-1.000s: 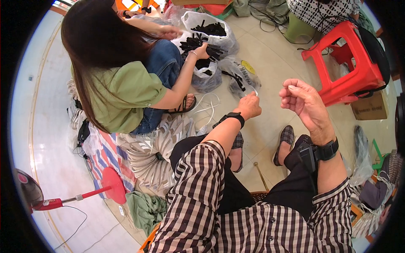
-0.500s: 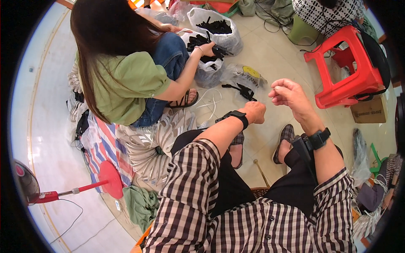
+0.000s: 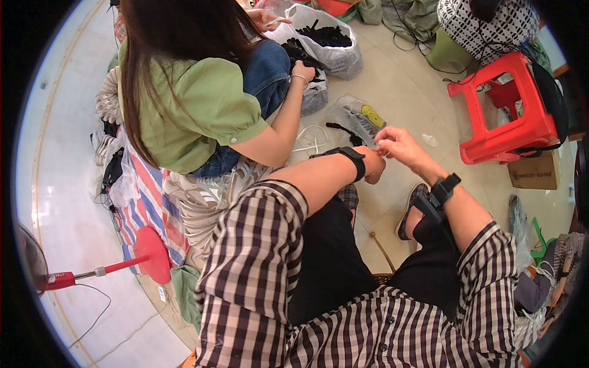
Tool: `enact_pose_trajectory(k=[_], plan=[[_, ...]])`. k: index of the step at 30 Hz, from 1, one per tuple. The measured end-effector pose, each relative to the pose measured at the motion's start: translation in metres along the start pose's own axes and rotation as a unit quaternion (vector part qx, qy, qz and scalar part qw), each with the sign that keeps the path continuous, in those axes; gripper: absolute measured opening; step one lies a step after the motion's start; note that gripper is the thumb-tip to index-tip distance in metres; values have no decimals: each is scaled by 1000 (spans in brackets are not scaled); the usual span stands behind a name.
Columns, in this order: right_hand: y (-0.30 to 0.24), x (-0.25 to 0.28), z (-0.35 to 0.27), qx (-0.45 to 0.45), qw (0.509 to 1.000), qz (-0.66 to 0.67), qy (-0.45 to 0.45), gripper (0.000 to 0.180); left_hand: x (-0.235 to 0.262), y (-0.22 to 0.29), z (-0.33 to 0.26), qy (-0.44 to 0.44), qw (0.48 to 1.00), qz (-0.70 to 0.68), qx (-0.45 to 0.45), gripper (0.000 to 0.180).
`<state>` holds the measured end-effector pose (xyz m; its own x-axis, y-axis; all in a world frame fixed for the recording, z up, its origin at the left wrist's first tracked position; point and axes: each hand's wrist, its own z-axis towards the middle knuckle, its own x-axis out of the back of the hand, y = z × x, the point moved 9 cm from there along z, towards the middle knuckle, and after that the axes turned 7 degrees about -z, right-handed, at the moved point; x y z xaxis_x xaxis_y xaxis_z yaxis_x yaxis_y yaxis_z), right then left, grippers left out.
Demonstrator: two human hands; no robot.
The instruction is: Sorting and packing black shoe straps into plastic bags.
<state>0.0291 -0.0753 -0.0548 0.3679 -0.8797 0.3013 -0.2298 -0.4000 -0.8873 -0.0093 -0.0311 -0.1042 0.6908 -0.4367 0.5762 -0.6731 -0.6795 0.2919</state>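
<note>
Item pinched btwn hands (image 3: pixel 381 153) too small to tell.

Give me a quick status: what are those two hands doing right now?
Left hand and right hand meet, fingertips pinching something too small to identify. Clear plastic bag on floor just beyond. Co-worker's arm close by, not touching.

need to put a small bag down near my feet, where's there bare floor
Bare tile lies between the red plastic stool and the clear plastic bag with the yellow patch, just beyond your right hand. The pale floor left of the striped mat is open too. Around the seated person's white bags it is crowded.
</note>
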Motion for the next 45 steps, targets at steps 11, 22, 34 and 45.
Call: enact_pose_trajectory(k=[11,22,34,45], plan=[[84,-100,92,-37,947,-196,-252,22,-40,1,31,-62,989,-132,-37,37],[103,53,141,-30,938,-333,95,67,-56,-11,38,-58,986,-138,-74,29],[48,43,147,11,977,-205,51,68,-53,-42,31,-19,991,-122,-47,27],[76,54,163,8,971,-225,82,71,-49,-45,26,-13,987,-156,-33,37]])
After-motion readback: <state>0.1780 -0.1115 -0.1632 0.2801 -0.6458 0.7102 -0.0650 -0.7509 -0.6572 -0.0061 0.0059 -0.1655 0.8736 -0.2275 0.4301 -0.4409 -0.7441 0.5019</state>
